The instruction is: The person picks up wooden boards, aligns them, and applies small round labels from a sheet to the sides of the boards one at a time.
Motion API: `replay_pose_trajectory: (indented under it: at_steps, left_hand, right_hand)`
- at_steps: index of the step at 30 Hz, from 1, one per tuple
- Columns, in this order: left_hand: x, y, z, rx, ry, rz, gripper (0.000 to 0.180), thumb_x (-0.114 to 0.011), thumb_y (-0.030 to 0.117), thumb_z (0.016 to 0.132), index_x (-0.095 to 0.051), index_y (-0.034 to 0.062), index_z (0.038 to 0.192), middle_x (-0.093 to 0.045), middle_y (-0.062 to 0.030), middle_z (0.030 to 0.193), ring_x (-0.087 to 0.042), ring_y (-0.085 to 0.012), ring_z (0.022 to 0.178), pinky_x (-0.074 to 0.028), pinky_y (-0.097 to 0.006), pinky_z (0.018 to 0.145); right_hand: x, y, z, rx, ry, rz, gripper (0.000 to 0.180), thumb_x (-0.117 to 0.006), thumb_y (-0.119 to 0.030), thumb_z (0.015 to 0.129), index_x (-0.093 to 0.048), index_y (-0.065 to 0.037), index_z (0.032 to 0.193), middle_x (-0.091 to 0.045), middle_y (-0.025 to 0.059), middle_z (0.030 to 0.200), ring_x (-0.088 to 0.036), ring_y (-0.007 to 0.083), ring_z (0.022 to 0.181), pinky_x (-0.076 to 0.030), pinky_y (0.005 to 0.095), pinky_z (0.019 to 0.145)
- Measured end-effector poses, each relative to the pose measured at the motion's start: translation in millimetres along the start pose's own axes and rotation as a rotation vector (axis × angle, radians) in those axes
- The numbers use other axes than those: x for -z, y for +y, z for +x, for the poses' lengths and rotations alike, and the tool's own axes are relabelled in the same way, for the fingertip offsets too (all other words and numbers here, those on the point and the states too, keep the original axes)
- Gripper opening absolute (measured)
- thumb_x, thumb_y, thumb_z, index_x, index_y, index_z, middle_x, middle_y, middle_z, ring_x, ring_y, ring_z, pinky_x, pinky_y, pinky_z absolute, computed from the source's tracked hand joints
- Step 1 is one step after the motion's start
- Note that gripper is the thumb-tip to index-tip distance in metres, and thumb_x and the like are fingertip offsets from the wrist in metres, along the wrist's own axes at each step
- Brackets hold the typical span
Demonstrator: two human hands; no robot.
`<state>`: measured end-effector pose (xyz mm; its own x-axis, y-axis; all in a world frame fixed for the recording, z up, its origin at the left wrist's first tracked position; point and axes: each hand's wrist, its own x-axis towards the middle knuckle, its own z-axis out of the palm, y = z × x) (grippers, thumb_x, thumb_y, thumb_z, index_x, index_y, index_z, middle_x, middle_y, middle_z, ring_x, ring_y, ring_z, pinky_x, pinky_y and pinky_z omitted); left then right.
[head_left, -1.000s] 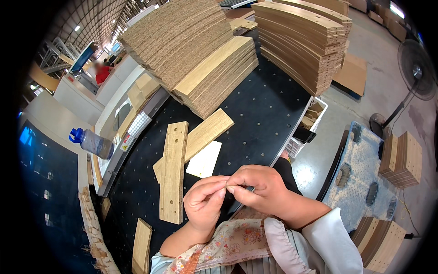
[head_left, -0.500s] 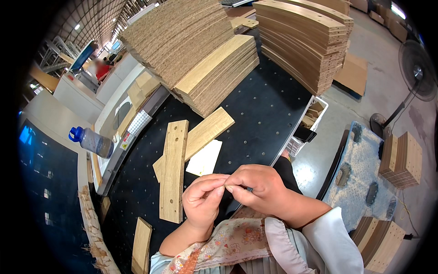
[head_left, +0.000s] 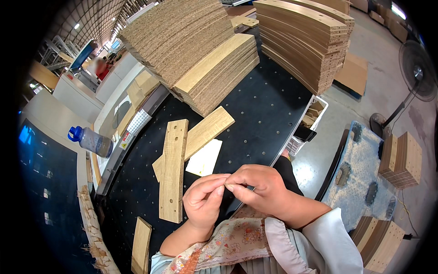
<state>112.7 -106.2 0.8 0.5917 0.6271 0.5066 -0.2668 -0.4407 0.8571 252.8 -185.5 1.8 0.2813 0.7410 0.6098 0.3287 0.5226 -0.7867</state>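
Observation:
My left hand [head_left: 203, 200] and my right hand [head_left: 256, 186] meet fingertip to fingertip above the near edge of the black table. Both are closed in a pinch, and whatever lies between the fingertips is too small to make out. Just beyond them a pale yellow slip of paper [head_left: 204, 158] lies on the table. Left of it is a drilled wooden board [head_left: 173, 171], resting across a second board [head_left: 211, 131] that lies slantwise beneath. A shorter wooden strip [head_left: 142, 246] sits near my left forearm.
Tall stacks of curved boards [head_left: 182, 45] [head_left: 305, 43] stand at the table's far side. A blue-capped bottle [head_left: 92, 141] rests on the machine ledge at left. Right of the black table [head_left: 269, 114] are a white basket [head_left: 321, 108], a grey-blue pallet [head_left: 360, 178] and a standing fan [head_left: 416, 72].

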Motion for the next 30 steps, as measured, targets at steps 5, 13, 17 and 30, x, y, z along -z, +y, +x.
replay_pose_trajectory:
  at_steps: [5,13,17,30]
  left_hand:
    - [1.1,2.4,0.7,-0.101,-0.017,0.180,0.016,-0.057,-0.004,0.080,-0.064,-0.0009,0.094,-0.063,-0.0170,0.097,-0.062,-0.0221,0.086,-0.050,-0.028,0.075]
    - [-1.9,5.7,-0.1,-0.038,-0.023,0.099,0.016,-0.057,-0.004,0.080,-0.064,-0.0015,0.094,-0.063,-0.0170,0.097,-0.062,-0.0211,0.087,-0.049,-0.028,0.076]
    - [-3.6,5.3,-0.8,0.030,-0.003,-0.035,0.015,-0.056,-0.005,0.081,-0.063,-0.0027,0.093,-0.063,-0.0160,0.097,-0.061,-0.0197,0.087,-0.049,-0.027,0.077]
    - [-4.0,3.6,0.0,0.049,0.005,-0.091,0.012,-0.056,-0.004,0.081,-0.063,-0.0040,0.091,-0.063,-0.0157,0.095,-0.061,-0.0195,0.086,-0.048,-0.027,0.077]
  right_hand:
    - [-1.0,-1.1,-1.5,-0.057,0.004,0.043,0.005,-0.062,-0.001,0.076,-0.062,-0.001,0.081,-0.062,0.0084,0.074,-0.059,0.0178,0.065,-0.045,0.0264,0.057]
    - [0.0,-3.2,-2.1,-0.070,0.002,0.078,0.003,-0.061,-0.001,0.076,-0.061,-0.001,0.079,-0.060,0.0076,0.072,-0.057,0.0142,0.063,-0.044,0.0250,0.056]
    - [0.2,-2.6,-3.1,-0.054,0.003,0.070,0.004,-0.061,-0.001,0.076,-0.060,-0.001,0.079,-0.060,0.0080,0.072,-0.057,0.0152,0.063,-0.044,0.0255,0.056]
    - [0.4,-1.6,-3.2,-0.035,0.002,0.047,0.005,-0.061,0.000,0.074,-0.060,-0.001,0.079,-0.061,0.0078,0.071,-0.058,0.0168,0.063,-0.045,0.0263,0.055]
